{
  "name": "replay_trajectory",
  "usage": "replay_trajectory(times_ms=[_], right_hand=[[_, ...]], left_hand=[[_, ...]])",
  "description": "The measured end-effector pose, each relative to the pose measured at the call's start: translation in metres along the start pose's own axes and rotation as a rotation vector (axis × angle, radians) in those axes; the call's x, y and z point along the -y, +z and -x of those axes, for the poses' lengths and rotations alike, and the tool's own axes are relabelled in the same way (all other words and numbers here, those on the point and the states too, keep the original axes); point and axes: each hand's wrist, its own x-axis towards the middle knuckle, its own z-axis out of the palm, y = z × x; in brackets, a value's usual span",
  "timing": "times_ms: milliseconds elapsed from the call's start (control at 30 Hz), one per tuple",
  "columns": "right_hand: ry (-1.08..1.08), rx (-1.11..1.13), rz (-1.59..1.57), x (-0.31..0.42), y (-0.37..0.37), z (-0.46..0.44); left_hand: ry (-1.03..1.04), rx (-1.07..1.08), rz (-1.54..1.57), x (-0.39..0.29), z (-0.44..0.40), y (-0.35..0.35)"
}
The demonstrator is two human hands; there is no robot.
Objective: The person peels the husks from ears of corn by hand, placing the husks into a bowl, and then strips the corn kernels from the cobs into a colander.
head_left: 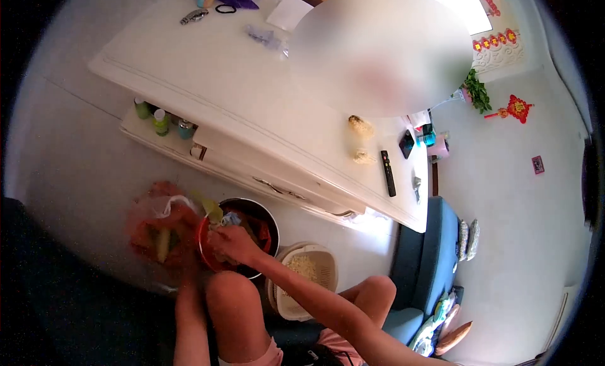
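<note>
Right arm (328,298), bare: slants from bottom right up to left of centre. Right hand (232,245): lower left of centre, fingers (218,237) bent. Left arm (191,322), bare: near vertical, bottom left. Left hand (191,263): at its upper end, dim, finger pose unclear.

Reddish plastic bag (178,216) — crumpled, yellowish cob (163,245) in it, round bin (263,211) just beside

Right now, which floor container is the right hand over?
The round, dark-walled bin, with the right hand over it, between the red plastic bag and beige basket.
</note>
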Motion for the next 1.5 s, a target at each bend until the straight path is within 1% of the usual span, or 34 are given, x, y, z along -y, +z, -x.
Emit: replay_trajectory(times_ms=[100,200,333,400,467,500,567,633,667,700,733,767,800,833,867,900,933,967,1000,1033,1067,1133,1167,1200,1233,1267,1333,1367,1400,1433,1467,1500], right_hand=[[0.024,-0.004,-0.049,-0.01,0.001,-0.004],[-0.005,-0.009,-0.057,-0.009,0.005,-0.004],[0.02,-0.012,-0.125,-0.008,0.003,-0.007],[0.029,0.009,-0.144,-0.01,0.004,-0.007],[0.041,0.025,0.033,-0.004,-0.002,-0.009],[0.053,0.088,0.004,-0.011,-0.002,-0.01],[-0.124,0.063,0.016,-0.035,-0.002,-0.013],[-0.19,0.048,0.065,0.001,-0.011,-0.004],[-0.074,0.05,0.007,0.003,-0.008,-0.003],[-0.04,0.031,0.013,-0.005,-0.006,-0.007],[0.078,0.051,-0.156,0.0,-0.003,-0.007],[0.101,0.065,-0.047,-0.003,-0.005,-0.011],[0.097,0.082,-0.056,-0.004,-0.005,-0.016],[-0.156,0.058,0.1,-0.006,-0.003,-0.018],[-0.413,0.025,0.257,-0.006,0.005,-0.019],[-0.183,0.036,0.068,0.017,0.007,-0.015],[-0.173,0.043,0.056,0.017,0.011,-0.015],[-0.115,0.036,0.036,0.017,0.011,-0.021],[-0.056,0.029,0.015,0.017,0.014,-0.025],[0.018,0.072,-0.038,0.028,0.014,-0.025],[0.02,0.077,-0.045,0.028,0.017,-0.028],[-0.02,0.091,-0.015,0.029,0.017,-0.03],[0.032,0.143,-0.054,0.034,0.016,-0.029],[0.034,0.146,-0.056,0.039,0.017,-0.03],[-0.003,0.179,0.035,0.04,0.018,-0.034],[-0.044,0.21,0.127,0.04,0.019,-0.04],[-0.067,0.235,0.108,0.035,0.026,-0.05],[-0.089,0.31,0.207,0.033,0.028,-0.057],[-0.112,0.385,0.307,0.029,0.029,-0.062],[-0.107,0.388,0.308,0.035,0.033,-0.062],[-0.304,0.387,0.291,0.047,0.04,-0.061],[-0.498,0.384,0.272,0.058,0.046,-0.06]], left_hand=[[0.015,-0.004,0.005,-0.011,-0.002,0.0],[0.013,0.007,0.003,-0.001,0.003,0.003],[0.031,-0.008,0.023,-0.008,0.002,0.008],[0.036,-0.004,0.035,0.001,0.008,0.01],[0.05,-0.018,0.059,0.012,0.012,0.016],[0.062,-0.029,0.079,0.019,0.015,0.019],[0.074,-0.054,0.123,0.029,0.017,0.017],[0.075,-0.105,0.188,0.04,0.017,0.009],[0.079,-0.148,0.244,0.044,0.014,0.001],[0.083,-0.188,0.303,0.049,0.011,-0.002],[0.091,-0.235,0.362,0.054,0.008,-0.009],[0.116,-0.283,0.423,0.057,0.005,-0.018],[0.134,-0.343,0.486,0.062,0.004,-0.022],[0.159,-0.398,0.55,0.068,0.005,-0.025],[0.15,-0.4,0.542,0.072,0.015,-0.037],[-0.026,-0.364,0.732,0.067,0.033,-0.063],[-0.208,-0.32,0.917,0.063,0.053,-0.088],[-0.217,-0.319,0.907,0.06,0.067,-0.114],[-0.288,-0.24,0.87,0.057,0.081,-0.141],[-0.354,-0.163,0.834,0.055,0.092,-0.162],[-0.36,-0.164,0.827,0.056,0.1,-0.173],[-0.191,-0.369,0.564,0.053,0.116,-0.188],[-0.194,-0.371,0.56,0.055,0.12,-0.197],[-0.116,-0.303,0.561,0.058,0.125,-0.205],[-0.042,-0.231,0.563,0.061,0.132,-0.208],[-0.045,-0.229,0.561,0.063,0.137,-0.212],[-0.037,-0.207,0.539,0.066,0.145,-0.22],[-0.041,-0.204,0.538,0.064,0.151,-0.227],[-0.102,-0.075,0.507,0.063,0.156,-0.235],[-0.162,0.055,0.475,0.061,0.162,-0.244],[-0.164,0.063,0.477,0.061,0.17,-0.255],[-0.108,0.107,0.459,0.063,0.179,-0.267]])
